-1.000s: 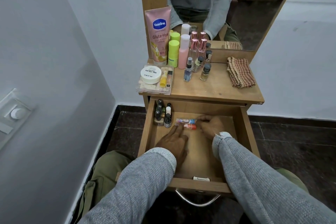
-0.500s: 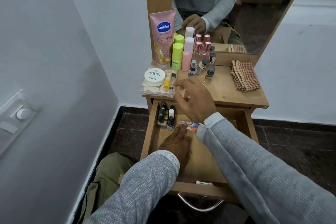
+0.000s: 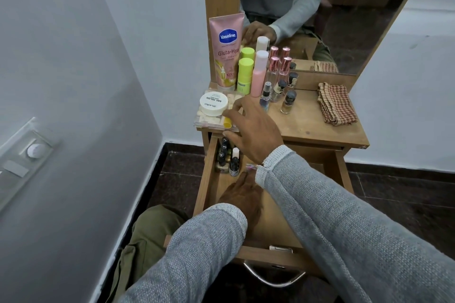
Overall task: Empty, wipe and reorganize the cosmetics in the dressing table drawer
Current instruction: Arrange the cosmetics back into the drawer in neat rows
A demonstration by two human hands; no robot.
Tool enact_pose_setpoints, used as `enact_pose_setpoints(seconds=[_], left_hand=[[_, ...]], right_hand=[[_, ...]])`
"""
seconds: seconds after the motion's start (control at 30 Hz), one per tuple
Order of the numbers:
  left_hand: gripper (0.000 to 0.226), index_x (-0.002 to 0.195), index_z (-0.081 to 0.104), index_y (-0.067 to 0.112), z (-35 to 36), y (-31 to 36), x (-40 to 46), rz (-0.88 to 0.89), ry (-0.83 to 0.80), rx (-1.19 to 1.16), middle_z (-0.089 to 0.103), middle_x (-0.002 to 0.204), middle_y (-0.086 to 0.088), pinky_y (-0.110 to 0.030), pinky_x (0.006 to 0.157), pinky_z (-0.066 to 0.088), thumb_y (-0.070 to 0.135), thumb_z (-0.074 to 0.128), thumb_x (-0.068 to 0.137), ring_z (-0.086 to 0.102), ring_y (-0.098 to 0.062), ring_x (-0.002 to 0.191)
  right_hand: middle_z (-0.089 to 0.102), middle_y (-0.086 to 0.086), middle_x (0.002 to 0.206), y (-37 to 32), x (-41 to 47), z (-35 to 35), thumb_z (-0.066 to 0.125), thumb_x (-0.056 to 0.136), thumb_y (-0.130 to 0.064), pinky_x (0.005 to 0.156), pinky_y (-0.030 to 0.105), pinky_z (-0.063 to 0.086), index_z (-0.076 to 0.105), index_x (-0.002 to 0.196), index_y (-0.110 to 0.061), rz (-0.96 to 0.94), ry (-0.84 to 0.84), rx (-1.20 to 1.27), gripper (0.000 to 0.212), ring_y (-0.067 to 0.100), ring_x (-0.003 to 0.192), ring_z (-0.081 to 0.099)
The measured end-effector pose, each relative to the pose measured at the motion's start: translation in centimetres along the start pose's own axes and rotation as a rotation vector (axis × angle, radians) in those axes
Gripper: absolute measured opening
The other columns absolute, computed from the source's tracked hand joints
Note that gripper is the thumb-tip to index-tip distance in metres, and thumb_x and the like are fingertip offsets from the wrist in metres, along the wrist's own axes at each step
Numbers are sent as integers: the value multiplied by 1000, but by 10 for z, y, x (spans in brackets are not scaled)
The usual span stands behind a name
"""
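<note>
Clear plastic organiser box (image 3: 216, 123) sits at the tabletop's front left corner, right under the right hand's (image 3: 253, 128) spread, unclenched fingers (image 3: 232, 113). Clamp both long edges and lift level, so the white jar (image 3: 213, 105) stays put. Left hand (image 3: 242, 195) rests flat, fingers extended, inside the drawer (image 3: 206, 174).

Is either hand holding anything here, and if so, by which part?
Nothing is held. The right hand reaches open over the clear box; the left hand rests flat in the drawer.

head view, looking down, near drawer (image 3: 209, 179)
</note>
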State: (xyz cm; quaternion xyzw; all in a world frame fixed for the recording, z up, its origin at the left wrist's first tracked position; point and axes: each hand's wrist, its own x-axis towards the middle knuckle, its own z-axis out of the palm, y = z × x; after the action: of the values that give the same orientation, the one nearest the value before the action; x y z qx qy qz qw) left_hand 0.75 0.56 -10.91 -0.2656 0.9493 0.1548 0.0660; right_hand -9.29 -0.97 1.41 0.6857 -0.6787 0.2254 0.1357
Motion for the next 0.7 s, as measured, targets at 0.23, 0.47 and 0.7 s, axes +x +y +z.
enact_pose_setpoints(seconds=[0.23, 0.47, 0.7], left_hand=[[57, 143, 40, 13, -1, -1, -3, 21, 36, 2, 16, 159, -8, -45, 116, 26, 27, 54, 89, 7, -26, 148], [49, 137, 41, 10, -3, 0, -9, 8, 3, 23, 6, 160, -17, -46, 118, 18, 29, 45, 92, 0, -30, 149], [42, 131, 47, 10, -15, 8, -17, -3, 20, 6, 4, 161, -13, -44, 117, 24, 26, 54, 92, 4, -28, 148]], right_hand=[[61, 14, 95, 1, -3, 4, 76, 75, -7, 58, 42, 53, 66, 104, -5, -128, 107, -33, 31, 31, 79, 57], [61, -6, 92, 1, -53, -40, 65, 89, -19, 67, 12, 47, 61, 103, -16, 322, 432, 531, 15, 1, 79, 57], [72, 9, 93, 61, -120, -3, 64, 89, -18, 68, 26, 53, 69, 100, -7, 1220, 50, 974, 16, 18, 84, 67]])
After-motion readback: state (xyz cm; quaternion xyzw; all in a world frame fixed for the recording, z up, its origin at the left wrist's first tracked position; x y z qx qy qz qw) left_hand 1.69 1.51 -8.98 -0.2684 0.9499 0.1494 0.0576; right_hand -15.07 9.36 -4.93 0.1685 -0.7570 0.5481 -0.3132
